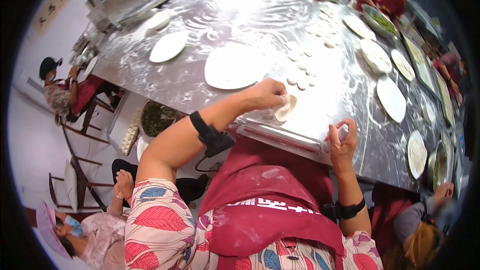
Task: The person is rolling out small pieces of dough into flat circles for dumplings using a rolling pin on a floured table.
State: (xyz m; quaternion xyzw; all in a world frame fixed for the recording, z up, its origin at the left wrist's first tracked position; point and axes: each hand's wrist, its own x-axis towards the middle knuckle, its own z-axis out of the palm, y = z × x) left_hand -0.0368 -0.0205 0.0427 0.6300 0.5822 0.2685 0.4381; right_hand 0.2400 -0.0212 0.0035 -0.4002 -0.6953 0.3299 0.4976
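My left hand (266, 95) pinches the edge of a thin, round dough wrapper (283, 112) just above the floured metal table (200, 12). Closed around one handle of a metal rolling pin (285, 136) is my right hand (343, 142). The pin lies along the table's near edge, in front of my dark red apron, and its left end is free of any hand. Beyond the wrapper, several small flattened dough pieces (301, 64) lie in loose clusters on the flour.
White plates stand at the left (169, 47), centre (232, 67) and right (391, 99), one holding wrappers (376, 57). A bowl of green filling (382, 22) sits far right; another (157, 119) is low at left. Co-workers stand or sit around the table.
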